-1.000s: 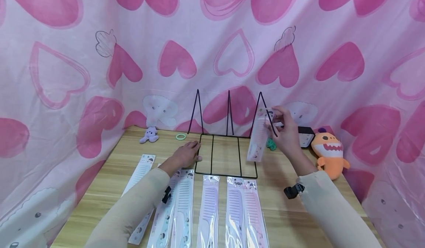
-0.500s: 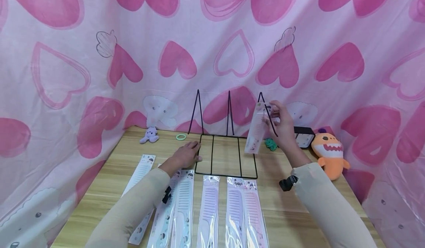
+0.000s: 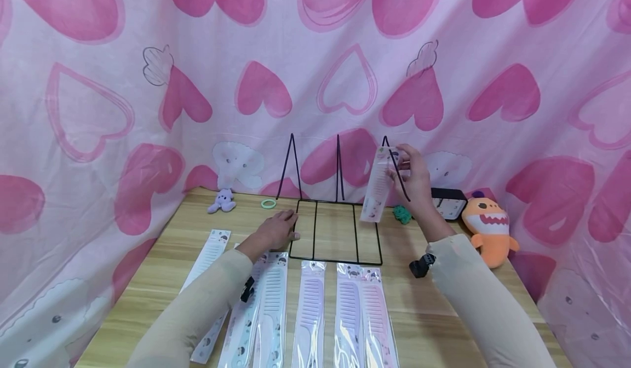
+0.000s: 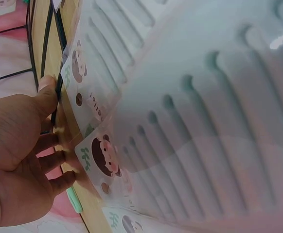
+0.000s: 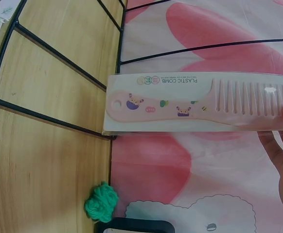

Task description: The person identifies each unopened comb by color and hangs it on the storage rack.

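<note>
While its arm (image 3: 485, 294) slants forward, the right hand (image 3: 417, 184) pinches a comb (image 3: 377, 186).

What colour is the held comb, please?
The comb is pale pink, clearest in the right wrist view.

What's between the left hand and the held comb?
In the head view, part of the black wire rack lies between the left hand and held comb.

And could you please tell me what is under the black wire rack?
The wooden table shows through the base of the black wire rack; whatever lies directly beneath its wires or under the left hand is covered.
</note>
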The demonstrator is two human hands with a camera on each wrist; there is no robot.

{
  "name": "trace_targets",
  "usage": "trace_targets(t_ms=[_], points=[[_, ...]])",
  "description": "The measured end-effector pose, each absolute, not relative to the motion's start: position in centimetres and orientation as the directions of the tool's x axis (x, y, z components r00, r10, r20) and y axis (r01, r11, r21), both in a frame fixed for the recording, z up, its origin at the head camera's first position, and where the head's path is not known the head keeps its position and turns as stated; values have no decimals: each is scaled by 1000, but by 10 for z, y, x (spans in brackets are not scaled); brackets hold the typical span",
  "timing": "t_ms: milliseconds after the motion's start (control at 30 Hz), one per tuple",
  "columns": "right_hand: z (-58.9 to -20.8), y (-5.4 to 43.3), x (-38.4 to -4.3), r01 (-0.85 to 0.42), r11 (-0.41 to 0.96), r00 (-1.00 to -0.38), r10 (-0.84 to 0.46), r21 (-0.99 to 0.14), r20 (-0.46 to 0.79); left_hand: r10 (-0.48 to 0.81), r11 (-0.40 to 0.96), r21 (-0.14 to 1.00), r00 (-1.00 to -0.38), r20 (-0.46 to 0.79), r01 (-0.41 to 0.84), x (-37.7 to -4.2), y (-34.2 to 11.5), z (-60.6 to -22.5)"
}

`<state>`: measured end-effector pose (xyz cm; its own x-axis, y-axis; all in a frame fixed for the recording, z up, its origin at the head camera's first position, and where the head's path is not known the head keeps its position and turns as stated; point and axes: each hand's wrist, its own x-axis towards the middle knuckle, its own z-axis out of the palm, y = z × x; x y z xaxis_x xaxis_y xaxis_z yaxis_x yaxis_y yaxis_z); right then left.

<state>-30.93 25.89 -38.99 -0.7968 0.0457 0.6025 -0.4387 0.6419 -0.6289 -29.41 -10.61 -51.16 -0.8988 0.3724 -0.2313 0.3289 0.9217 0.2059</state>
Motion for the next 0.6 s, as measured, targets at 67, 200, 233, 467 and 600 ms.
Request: trace_targets(t_ms=[67, 200, 233, 467, 600], points=[[-390, 258, -310, -426, 648, -803, 50, -631, 593, 373, 922, 203, -898, -234, 330, -294, -106, -512], [-389, 257, -311, -415, 648, -812, 52, -639, 581, 378, 921, 201, -895, -238, 335, -294, -106, -511], [-388, 257, -310, -418, 646, -812, 50, -639, 581, 379, 920, 202, -894, -238, 336, -294, -106, -511], [-390, 266, -304, -469, 599, -789, 46, -649, 613, 379, 919, 205, -896, -234, 335, -294, -107, -510], [-396, 278, -296, -479, 592, -789, 34, -649, 613, 377, 920, 208, -896, -233, 333, -294, -107, -512]])
